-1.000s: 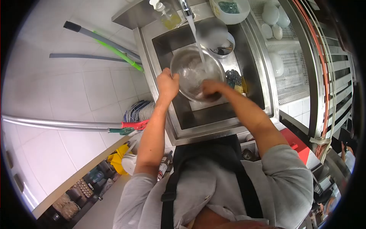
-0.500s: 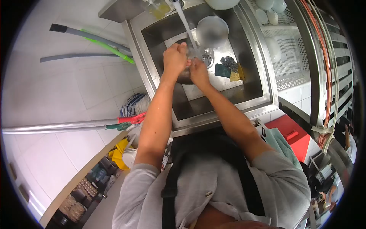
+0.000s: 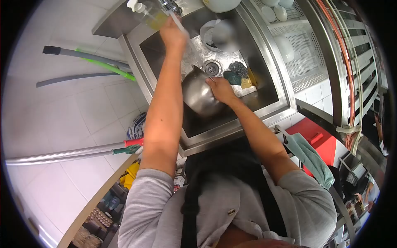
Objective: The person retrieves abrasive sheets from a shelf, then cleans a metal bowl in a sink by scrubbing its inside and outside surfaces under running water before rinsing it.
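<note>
A stainless steel pitcher with a pointed spout lies tilted in the near left part of the sink. My right hand is closed on its rim, thumb on the near side. Up at the faucet is my left hand, its fingers partly hidden by the pale spout and smeared by motion. A white bowl-like container sits at the sink's far side, partly blurred. Right of the drain are a dark green scouring pad, a steel wool scrubber and a yellow sponge.
A pump bottle with yellow liquid stands behind the sink. White perforated baskets with white dishes are on the right. Mop handles lean at the left. A green cloth hangs near my right elbow.
My left hand has left the sink's middle and moved up to the faucet. My right hand has brought the pitcher nearer to me and tilted it. The view has shifted slightly.
</note>
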The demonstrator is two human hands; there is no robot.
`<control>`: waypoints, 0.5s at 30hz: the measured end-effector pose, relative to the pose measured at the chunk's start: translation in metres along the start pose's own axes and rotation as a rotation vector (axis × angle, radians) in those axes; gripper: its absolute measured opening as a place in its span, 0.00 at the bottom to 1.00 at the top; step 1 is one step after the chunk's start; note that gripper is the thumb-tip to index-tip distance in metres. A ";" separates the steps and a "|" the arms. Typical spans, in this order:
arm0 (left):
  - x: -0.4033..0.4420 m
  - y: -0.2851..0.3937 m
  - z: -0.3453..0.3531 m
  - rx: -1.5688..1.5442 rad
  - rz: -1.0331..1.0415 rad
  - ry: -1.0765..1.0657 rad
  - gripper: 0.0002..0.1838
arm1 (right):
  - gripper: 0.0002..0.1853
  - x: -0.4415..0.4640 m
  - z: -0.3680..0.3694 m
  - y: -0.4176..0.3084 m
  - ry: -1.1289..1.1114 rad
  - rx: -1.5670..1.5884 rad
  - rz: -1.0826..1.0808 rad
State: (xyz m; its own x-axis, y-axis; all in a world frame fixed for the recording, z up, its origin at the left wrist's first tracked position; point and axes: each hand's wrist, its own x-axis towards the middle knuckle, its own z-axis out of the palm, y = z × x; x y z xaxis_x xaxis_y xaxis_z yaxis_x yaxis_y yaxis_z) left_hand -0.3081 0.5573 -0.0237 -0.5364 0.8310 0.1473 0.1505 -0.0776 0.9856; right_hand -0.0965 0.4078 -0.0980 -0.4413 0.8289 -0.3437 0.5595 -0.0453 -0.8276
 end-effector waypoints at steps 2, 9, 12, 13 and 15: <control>-0.012 0.016 -0.017 0.148 -0.137 -0.157 0.24 | 0.24 -0.006 0.010 -0.006 0.024 0.027 0.017; -0.149 -0.016 -0.068 0.767 -0.731 -0.446 0.41 | 0.23 -0.006 0.055 -0.019 -0.175 0.304 -0.156; -0.152 -0.063 -0.093 0.984 -0.580 -0.503 0.40 | 0.21 0.000 0.011 -0.002 -0.401 0.071 -0.247; -0.153 -0.062 -0.093 1.008 -0.511 -0.494 0.40 | 0.20 0.012 -0.012 0.010 -0.394 -0.026 -0.120; -0.154 -0.043 -0.087 1.057 -0.391 -0.472 0.39 | 0.19 0.061 -0.031 0.101 -0.086 -0.268 -0.072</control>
State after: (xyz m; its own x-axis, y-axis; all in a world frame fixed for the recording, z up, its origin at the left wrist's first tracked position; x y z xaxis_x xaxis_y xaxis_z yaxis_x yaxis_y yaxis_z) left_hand -0.3042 0.3843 -0.0820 -0.3756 0.8333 -0.4057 0.7655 0.5257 0.3711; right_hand -0.0455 0.4713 -0.1888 -0.5380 0.7739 -0.3343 0.6851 0.1703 -0.7083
